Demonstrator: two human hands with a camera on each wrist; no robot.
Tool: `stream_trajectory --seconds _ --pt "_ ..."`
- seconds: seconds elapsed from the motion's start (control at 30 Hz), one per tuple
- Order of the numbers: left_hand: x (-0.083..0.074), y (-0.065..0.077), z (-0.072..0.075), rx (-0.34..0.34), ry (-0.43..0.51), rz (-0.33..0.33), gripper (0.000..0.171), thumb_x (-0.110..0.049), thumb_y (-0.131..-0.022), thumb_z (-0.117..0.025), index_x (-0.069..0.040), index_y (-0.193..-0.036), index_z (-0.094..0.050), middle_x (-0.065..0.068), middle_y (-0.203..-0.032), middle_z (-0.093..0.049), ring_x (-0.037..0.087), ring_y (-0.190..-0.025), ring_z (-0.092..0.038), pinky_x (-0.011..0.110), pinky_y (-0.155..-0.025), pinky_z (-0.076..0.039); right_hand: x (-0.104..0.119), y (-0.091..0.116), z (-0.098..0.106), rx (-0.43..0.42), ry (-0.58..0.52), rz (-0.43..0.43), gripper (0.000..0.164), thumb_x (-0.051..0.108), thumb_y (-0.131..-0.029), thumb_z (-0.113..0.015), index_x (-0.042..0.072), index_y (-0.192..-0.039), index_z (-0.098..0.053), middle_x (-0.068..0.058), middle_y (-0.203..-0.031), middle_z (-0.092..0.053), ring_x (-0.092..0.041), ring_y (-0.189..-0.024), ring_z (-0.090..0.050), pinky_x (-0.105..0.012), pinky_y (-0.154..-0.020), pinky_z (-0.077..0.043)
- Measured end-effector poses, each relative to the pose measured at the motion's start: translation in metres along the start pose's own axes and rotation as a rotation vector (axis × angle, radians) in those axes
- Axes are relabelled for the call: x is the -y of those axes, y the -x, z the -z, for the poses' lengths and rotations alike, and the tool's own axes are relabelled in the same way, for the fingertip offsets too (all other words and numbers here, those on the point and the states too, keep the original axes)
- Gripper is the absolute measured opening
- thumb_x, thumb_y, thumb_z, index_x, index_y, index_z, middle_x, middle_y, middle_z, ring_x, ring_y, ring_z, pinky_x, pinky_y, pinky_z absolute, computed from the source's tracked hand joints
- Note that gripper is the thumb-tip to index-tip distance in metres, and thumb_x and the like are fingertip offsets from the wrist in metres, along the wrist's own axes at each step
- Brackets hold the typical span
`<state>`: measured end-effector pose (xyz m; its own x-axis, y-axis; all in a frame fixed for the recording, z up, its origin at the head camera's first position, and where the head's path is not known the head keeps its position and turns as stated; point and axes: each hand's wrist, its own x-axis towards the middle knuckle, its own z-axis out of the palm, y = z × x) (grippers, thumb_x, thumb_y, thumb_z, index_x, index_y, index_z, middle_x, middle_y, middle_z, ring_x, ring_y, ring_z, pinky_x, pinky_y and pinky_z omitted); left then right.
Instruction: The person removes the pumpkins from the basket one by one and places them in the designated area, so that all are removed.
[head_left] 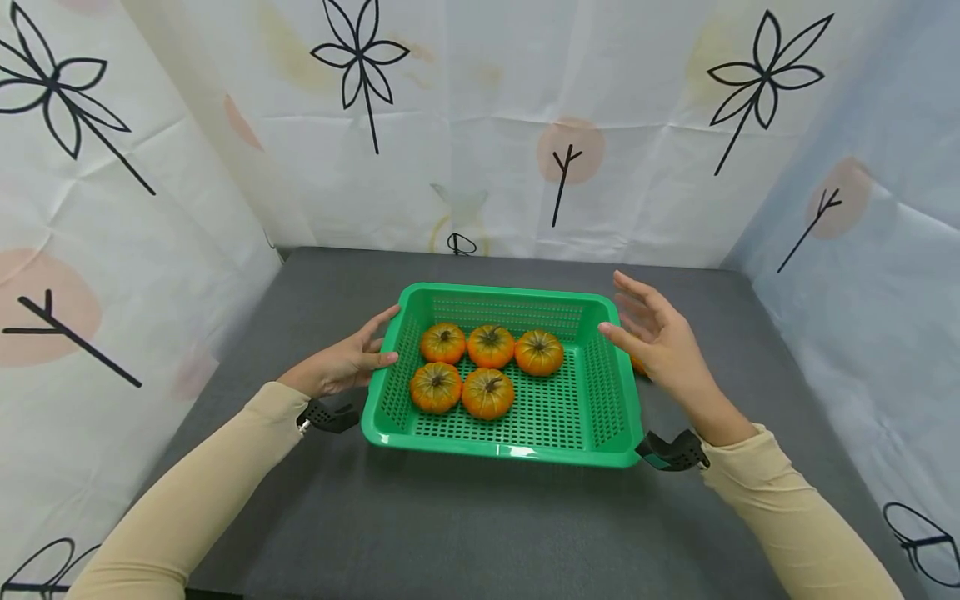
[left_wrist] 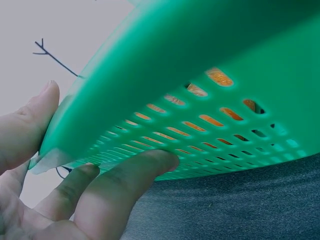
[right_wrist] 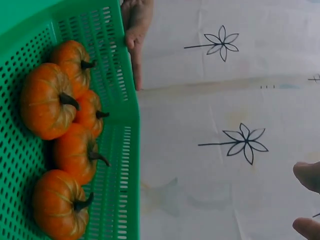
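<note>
A green plastic basket point(head_left: 525, 437) with slotted walls lies in front of me, holding several small orange pumpkins point(head_left: 491, 346) with dark stems toward its left half. My left hand point(head_left: 341, 360) grips the basket's left side, thumb at the rim and fingers against the slotted wall, as the left wrist view shows. At the right end of the basket, my right hand point(head_left: 663, 346) is spread with thumb and fingers apart and nothing between them. Another orange pumpkin point(head_left: 638, 365) peeks out beside the basket's right wall, mostly hidden behind the right hand.
Dark grey cloth covers the table point(head_left: 487, 525) under the basket. Pale curtains point(head_left: 480, 142) printed with flowers and twigs enclose the back and both sides. Each wrist wears a black strap point(head_left: 672, 452).
</note>
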<state>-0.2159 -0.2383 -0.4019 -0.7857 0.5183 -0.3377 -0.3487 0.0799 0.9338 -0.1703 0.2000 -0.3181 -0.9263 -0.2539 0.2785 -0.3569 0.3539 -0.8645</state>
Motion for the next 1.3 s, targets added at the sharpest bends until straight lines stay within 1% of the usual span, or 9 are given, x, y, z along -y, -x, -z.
stream_trajectory --seconds 0.13,0.27,0.43,0.53,0.73,0.93,1.13,1.23,1.3 --pt "0.000 0.000 0.000 0.003 0.005 -0.001 0.093 -0.007 -0.097 -0.057 -0.042 -0.154 0.007 0.018 -0.161 -0.010 0.038 -0.124 -0.053 0.055 -0.092 -0.052 0.000 -0.006 -0.012 0.060 -0.045 0.044 0.062 0.005 -0.093 -0.064 0.010 -0.149 -0.036 -0.011 -0.155 -0.032 -0.032 -0.140 -0.036 -0.021 -0.108 -0.039" --pt "-0.001 0.001 0.001 0.006 0.013 0.001 0.094 -0.007 -0.097 -0.058 -0.042 -0.154 0.008 0.019 -0.160 -0.011 0.036 -0.121 -0.056 0.055 -0.092 -0.052 -0.001 -0.013 -0.024 0.129 -0.093 0.060 0.064 0.003 -0.092 -0.065 0.005 -0.149 -0.035 -0.012 -0.156 -0.030 -0.033 -0.141 -0.034 -0.033 -0.112 -0.036" --pt "-0.002 0.001 0.001 0.009 0.012 -0.001 0.095 -0.007 -0.096 -0.059 -0.041 -0.154 0.008 0.020 -0.160 -0.012 0.037 -0.121 -0.056 0.055 -0.091 -0.052 0.001 -0.022 -0.037 0.218 -0.133 0.045 0.066 0.002 -0.091 -0.066 0.005 -0.149 -0.035 -0.011 -0.156 -0.031 -0.033 -0.141 -0.034 -0.044 -0.114 -0.034" --pt "-0.002 0.001 0.001 0.008 0.011 0.003 0.094 -0.007 -0.096 -0.058 -0.042 -0.154 0.008 0.020 -0.160 -0.012 0.038 -0.123 -0.054 0.055 -0.092 -0.052 0.002 -0.027 -0.044 0.281 -0.157 0.019 0.066 0.005 -0.091 -0.067 0.005 -0.149 -0.036 -0.011 -0.155 -0.032 -0.033 -0.140 -0.035 -0.047 -0.114 -0.034" --pt "-0.002 0.000 0.002 0.007 0.007 0.008 0.093 -0.006 -0.097 -0.057 -0.043 -0.153 0.007 0.019 -0.160 -0.012 0.037 -0.122 -0.055 0.055 -0.092 -0.052 -0.002 -0.039 -0.059 0.403 -0.138 -0.024 0.067 0.016 -0.090 -0.070 0.014 -0.149 -0.038 -0.009 -0.155 -0.035 -0.031 -0.141 -0.035 -0.049 -0.114 -0.034" --pt "-0.002 -0.001 0.003 0.008 0.002 0.008 0.093 -0.006 -0.097 -0.057 -0.043 -0.153 0.008 0.019 -0.160 -0.012 0.037 -0.124 -0.054 0.055 -0.092 -0.052 -0.016 -0.050 -0.074 0.509 -0.106 -0.044 0.065 0.021 -0.090 -0.071 0.019 -0.148 -0.040 -0.006 -0.154 -0.037 -0.037 -0.139 -0.037 -0.054 -0.112 -0.035" --pt "0.000 -0.001 0.004 0.016 -0.007 0.007 0.093 -0.008 -0.097 -0.057 -0.044 -0.153 0.008 0.019 -0.160 -0.012 0.034 -0.122 -0.055 0.054 -0.093 -0.052 -0.028 -0.054 -0.087 0.607 -0.060 -0.063 0.065 0.020 -0.089 -0.072 0.016 -0.147 -0.042 -0.012 -0.153 -0.037 -0.038 -0.140 -0.035 -0.055 -0.113 -0.033" --pt "0.001 -0.002 0.005 0.022 -0.014 0.006 0.093 -0.009 -0.097 -0.057 -0.045 -0.153 0.008 0.018 -0.161 -0.010 0.033 -0.122 -0.056 0.054 -0.093 -0.052 -0.032 -0.054 -0.093 0.646 -0.039 -0.086 0.068 0.020 -0.088 -0.073 0.012 -0.147 -0.041 -0.010 -0.154 -0.036 -0.036 -0.140 -0.034 -0.056 -0.113 -0.031" --pt "0.001 -0.002 0.005 0.023 -0.019 0.005 0.093 -0.009 -0.097 -0.058 -0.045 -0.153 0.008 0.019 -0.161 -0.010 0.034 -0.122 -0.055 0.054 -0.093 -0.052 -0.034 -0.054 -0.096 0.665 -0.024 -0.107 0.069 0.022 -0.088 -0.073 0.013 -0.148 -0.041 -0.008 -0.154 -0.037 -0.034 -0.140 -0.036 -0.055 -0.113 -0.032"
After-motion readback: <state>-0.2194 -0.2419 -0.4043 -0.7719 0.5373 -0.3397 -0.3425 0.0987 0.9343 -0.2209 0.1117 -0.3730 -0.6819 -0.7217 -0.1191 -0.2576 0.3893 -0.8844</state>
